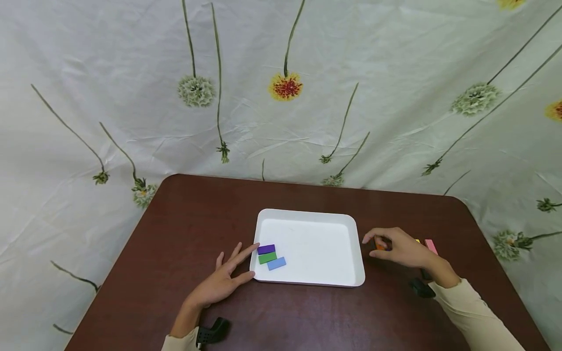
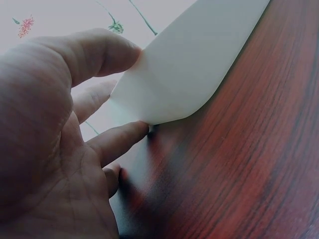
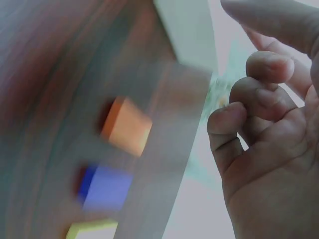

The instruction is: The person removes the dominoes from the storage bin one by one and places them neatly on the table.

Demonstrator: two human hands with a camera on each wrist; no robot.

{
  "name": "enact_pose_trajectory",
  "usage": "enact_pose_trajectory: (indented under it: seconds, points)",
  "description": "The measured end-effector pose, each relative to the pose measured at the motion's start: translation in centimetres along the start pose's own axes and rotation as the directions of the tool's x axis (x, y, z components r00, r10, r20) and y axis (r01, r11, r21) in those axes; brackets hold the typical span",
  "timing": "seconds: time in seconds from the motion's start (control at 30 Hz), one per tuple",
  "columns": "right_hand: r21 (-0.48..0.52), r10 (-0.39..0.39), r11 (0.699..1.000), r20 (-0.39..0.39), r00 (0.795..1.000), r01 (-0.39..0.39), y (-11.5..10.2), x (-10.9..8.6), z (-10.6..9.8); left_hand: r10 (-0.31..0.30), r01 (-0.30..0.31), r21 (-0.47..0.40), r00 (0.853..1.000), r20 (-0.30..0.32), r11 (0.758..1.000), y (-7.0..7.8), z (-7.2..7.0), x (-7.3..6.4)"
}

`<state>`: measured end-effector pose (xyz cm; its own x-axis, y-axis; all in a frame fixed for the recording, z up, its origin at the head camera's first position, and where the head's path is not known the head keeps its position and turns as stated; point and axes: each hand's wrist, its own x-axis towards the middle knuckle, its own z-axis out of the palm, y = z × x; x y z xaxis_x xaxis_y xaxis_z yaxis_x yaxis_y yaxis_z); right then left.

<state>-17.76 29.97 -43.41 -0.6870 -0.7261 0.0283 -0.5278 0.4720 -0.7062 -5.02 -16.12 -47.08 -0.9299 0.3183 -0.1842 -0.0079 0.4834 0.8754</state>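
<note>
A white tray [image 1: 316,248] lies on the table with purple [image 1: 266,249], green [image 1: 267,257] and light blue [image 1: 276,263] blocks at its left end. My left hand [image 1: 219,285] touches the tray's left side, thumb and fingers spread along it. To the right of the tray, my right hand [image 1: 401,247] hovers with its fingers loosely bent and nothing in them. In the right wrist view an orange block [image 3: 130,127], a blue block [image 3: 107,186] and a yellow block [image 3: 94,231] stand in a row, apart from the fingers.
Beyond my right hand a pink block [image 1: 431,246] lies on the brown table [image 1: 210,209], partly behind the wrist. A flower-printed cloth [image 1: 246,107] hangs behind the table's far edge. Each wrist wears a black device [image 1: 213,331].
</note>
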Motion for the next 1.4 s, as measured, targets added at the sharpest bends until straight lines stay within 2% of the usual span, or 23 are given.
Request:
enact_pose_trajectory:
  seconds: [0.13,0.3,0.47,0.63,0.73,0.87,1.03,1.3,1.4]
  points:
    - [0.000,-0.019,1.000,0.031,0.999,0.019,-1.2,2.7,1.2,-0.010,0.009,0.004,1.000,0.005,1.000,0.2,-0.1,0.1]
    - [-0.017,-0.095,0.995,0.115,0.989,0.098,-3.1,6.0,2.8,-0.008,0.008,0.003,1.000,0.016,1.000,0.4,-0.1,0.1]
    - [0.030,-0.192,0.981,0.219,0.957,0.190,-4.8,9.5,4.7,-0.007,0.007,0.001,1.000,0.012,1.000,0.4,-0.2,0.1]
    - [0.081,-0.213,0.977,0.339,0.916,0.198,-6.1,12.4,6.9,-0.015,0.015,0.006,1.000,0.004,1.000,0.2,-0.2,0.0]
    - [0.074,-0.221,0.975,0.385,0.896,0.208,-6.6,13.7,7.9,-0.028,0.028,0.010,1.000,0.005,1.000,0.2,-0.2,0.0]
    - [0.056,-0.227,0.973,0.434,0.872,0.226,-7.4,15.1,8.8,-0.021,0.021,-0.006,1.000,0.009,1.000,0.4,-0.1,-0.1]
    - [0.080,-0.224,0.974,0.495,0.840,0.212,-8.4,16.4,9.9,-0.002,0.002,-0.011,1.000,0.007,1.000,0.7,-0.2,-0.2]
    - [0.087,-0.200,0.979,0.559,0.805,0.182,-9.0,17.2,11.3,0.009,-0.009,-0.015,1.000,0.012,1.000,0.8,-0.3,-0.1]
    - [0.060,-0.172,0.984,0.571,0.803,0.168,-9.1,17.3,11.5,0.010,-0.010,-0.017,1.000,0.010,1.000,0.9,-0.3,-0.1]
